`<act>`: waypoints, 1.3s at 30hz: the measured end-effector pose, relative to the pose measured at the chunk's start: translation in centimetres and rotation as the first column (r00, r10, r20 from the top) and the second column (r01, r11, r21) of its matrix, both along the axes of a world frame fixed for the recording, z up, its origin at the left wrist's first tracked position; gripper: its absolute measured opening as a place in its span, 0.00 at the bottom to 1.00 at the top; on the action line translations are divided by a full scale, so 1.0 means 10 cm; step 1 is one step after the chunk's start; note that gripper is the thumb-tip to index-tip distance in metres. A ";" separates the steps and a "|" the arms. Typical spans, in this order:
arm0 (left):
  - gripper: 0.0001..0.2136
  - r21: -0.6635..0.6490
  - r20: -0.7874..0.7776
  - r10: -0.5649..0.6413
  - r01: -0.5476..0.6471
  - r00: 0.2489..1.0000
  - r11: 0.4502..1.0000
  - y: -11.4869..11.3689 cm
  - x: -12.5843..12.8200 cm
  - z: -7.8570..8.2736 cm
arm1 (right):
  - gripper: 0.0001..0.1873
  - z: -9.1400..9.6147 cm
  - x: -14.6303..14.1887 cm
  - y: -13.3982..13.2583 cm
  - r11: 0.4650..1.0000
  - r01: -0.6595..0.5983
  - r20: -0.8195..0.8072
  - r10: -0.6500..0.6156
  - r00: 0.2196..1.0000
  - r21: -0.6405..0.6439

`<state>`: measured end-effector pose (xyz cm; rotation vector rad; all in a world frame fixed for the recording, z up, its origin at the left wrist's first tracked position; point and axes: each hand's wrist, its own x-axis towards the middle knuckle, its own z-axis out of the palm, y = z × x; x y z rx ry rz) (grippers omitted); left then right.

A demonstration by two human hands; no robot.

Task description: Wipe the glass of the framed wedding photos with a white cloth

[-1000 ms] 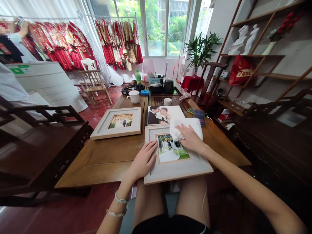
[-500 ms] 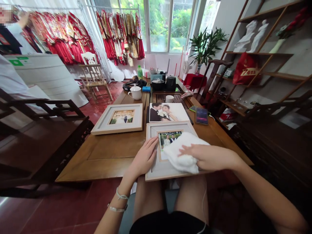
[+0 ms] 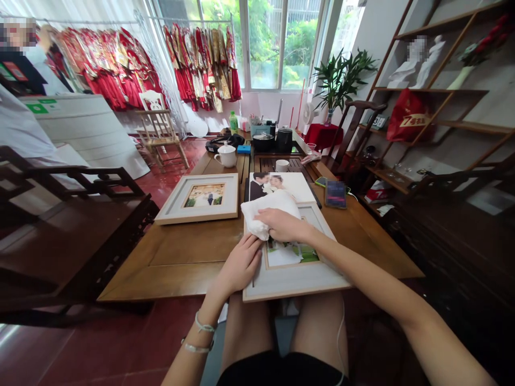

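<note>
A wooden table [image 3: 183, 246], with a picture frame [image 3: 277, 284] at its near edge.
Left of the picture frame is a second frame [image 3: 201, 214]; just beyond the picture frame, a photo panel [image 3: 300, 186]. A white cloth [image 3: 277, 202] covers the picture frame's far left corner, held under the right hand's [image 3: 284, 224] bent fingers; the left hand [image 3: 238, 265] lies on the picture frame's left side, fingers straight, close together.
</note>
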<state>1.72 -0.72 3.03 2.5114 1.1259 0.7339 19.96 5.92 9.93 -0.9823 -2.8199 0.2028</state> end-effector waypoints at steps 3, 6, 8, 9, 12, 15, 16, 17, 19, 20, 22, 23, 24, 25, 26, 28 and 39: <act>0.20 -0.009 0.017 -0.004 0.004 1.000 1.000 0.01 0.00 -0.02 | 0.23 0.01 0.09 -0.07 0.998 0.068 0.073 -0.069 0.995 0.014; 0.20 -0.023 0.041 -0.006 0.007 0.999 1.000 0.02 -0.01 -0.05 | 0.23 -0.01 0.25 -0.21 0.982 0.180 0.130 -0.186 0.974 0.056; 0.21 -0.038 0.072 0.006 -0.003 0.997 0.999 0.02 0.00 -0.05 | 0.22 -0.03 0.30 -0.36 0.966 0.245 0.152 -0.255 0.955 0.079; 0.21 -0.047 0.091 0.015 -0.011 0.996 0.999 0.02 0.00 -0.05 | 0.21 -0.05 0.30 -0.46 0.958 0.272 0.160 -0.283 0.946 0.088; 0.21 -0.080 0.157 0.038 -0.026 0.987 0.996 -0.01 0.01 -0.04 | 0.17 -0.07 0.16 -0.80 0.951 0.298 0.142 -0.307 0.941 0.077; 0.23 -0.124 0.225 0.083 -0.056 0.971 0.991 -0.02 0.01 -0.05 | 0.13 -0.05 0.00 -1.15 0.971 0.239 0.066 -0.239 0.969 0.010; 0.23 -0.136 0.243 0.102 -0.070 0.965 0.988 -0.02 0.01 -0.06 | 0.12 -0.04 -0.03 -1.25 0.979 0.201 0.042 -0.200 0.979 -0.018; 0.24 -0.145 0.254 0.117 -0.082 0.960 0.986 -0.02 0.01 -0.06 | 0.11 -0.02 -0.05 -1.34 0.986 0.159 0.026 -0.158 0.987 -0.043; 0.24 -0.143 0.252 0.121 -0.087 0.960 0.986 -0.02 0.00 -0.07 | 0.11 0.00 -0.04 -1.46 0.994 0.086 0.013 -0.085 0.996 -0.070; 0.24 -0.136 0.241 0.114 -0.083 0.964 0.987 -0.02 0.00 -0.07 | 0.12 0.00 -0.01 -1.50 0.995 0.070 0.019 -0.069 0.997 -0.069; 0.23 -0.118 0.211 0.094 -0.070 0.973 0.991 -0.01 0.01 -0.06 | 0.15 -0.02 0.04 -1.52 0.995 0.093 0.056 -0.091 0.994 -0.038; 0.23 -0.110 0.193 0.085 -0.065 0.977 0.992 -0.01 0.01 -0.06 | 0.17 -0.05 0.08 -1.50 0.992 0.129 0.085 -0.128 0.988 -0.009; 0.23 -0.104 0.175 0.079 -0.061 0.981 0.993 -0.01 0.01 -0.05 | 0.19 -0.09 0.11 -1.45 0.984 0.176 0.115 -0.178 0.977 0.029; 0.23 -0.100 0.159 0.075 -0.059 0.984 0.993 -0.01 0.01 -0.04 | 0.21 -0.13 0.15 -1.38 0.970 0.231 0.145 -0.240 0.960 0.073; 0.23 -0.097 0.146 0.073 -0.059 0.987 0.994 -0.01 0.01 -0.03 | 0.22 -0.16 0.20 -1.29 0.950 0.288 0.168 -0.306 0.937 0.122; 0.23 -0.096 0.131 0.074 -0.062 0.989 0.994 -0.01 0.02 -0.02 | 0.24 -0.23 0.31 -1.06 0.899 0.384 0.181 -0.422 0.888 0.212; 0.22 -0.112 0.166 0.095 -0.077 0.981 0.991 0.00 0.02 -0.05 | 0.33 -0.19 0.35 -0.91 0.969 0.221 0.010 -0.221 0.975 -0.111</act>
